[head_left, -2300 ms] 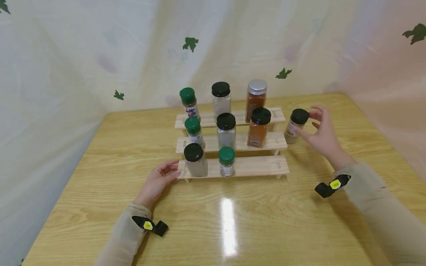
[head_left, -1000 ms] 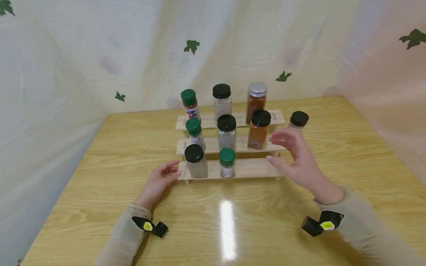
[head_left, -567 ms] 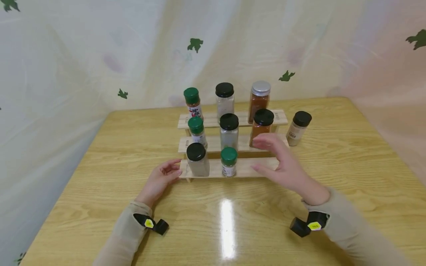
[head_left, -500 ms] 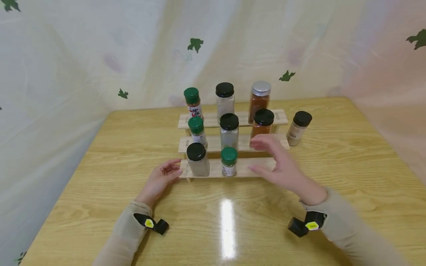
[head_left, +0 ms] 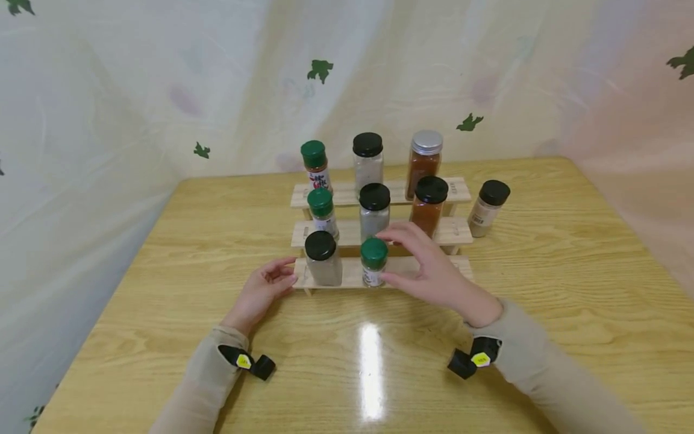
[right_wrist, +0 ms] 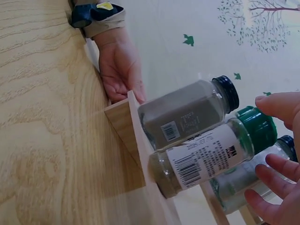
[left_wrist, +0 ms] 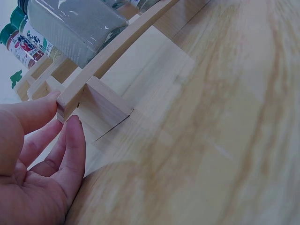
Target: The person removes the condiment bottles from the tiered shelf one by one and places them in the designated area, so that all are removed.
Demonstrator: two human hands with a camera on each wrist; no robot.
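Observation:
A three-step wooden spice rack (head_left: 417, 265) stands on the table with spice jars on each step. My left hand (head_left: 264, 290) pinches the left end of its lowest step, thumb on top and fingertips beneath, as the left wrist view shows. My right hand (head_left: 434, 271) is spread around a small green-capped spice jar (head_left: 373, 260) on that step. In the right wrist view, the thumb is close by the green cap (right_wrist: 260, 129) and the fingers stay apart from it. A black-capped square jar (head_left: 323, 262) stands to its left.
A black-capped shaker (head_left: 486, 208) stands on the table (head_left: 542, 271) right of the rack. Behind the right hand are an orange-filled jar (head_left: 428, 208) and a clear jar (head_left: 374, 211). A silver-lidded jar (head_left: 425, 163) is on the top step. A pale curtain (head_left: 244, 90) hangs behind.
The right hand has let go of the black-capped shaker, leaving it right of the rack, and moved left and forward to the small green-capped jar. The left hand has stayed at the rack's end.

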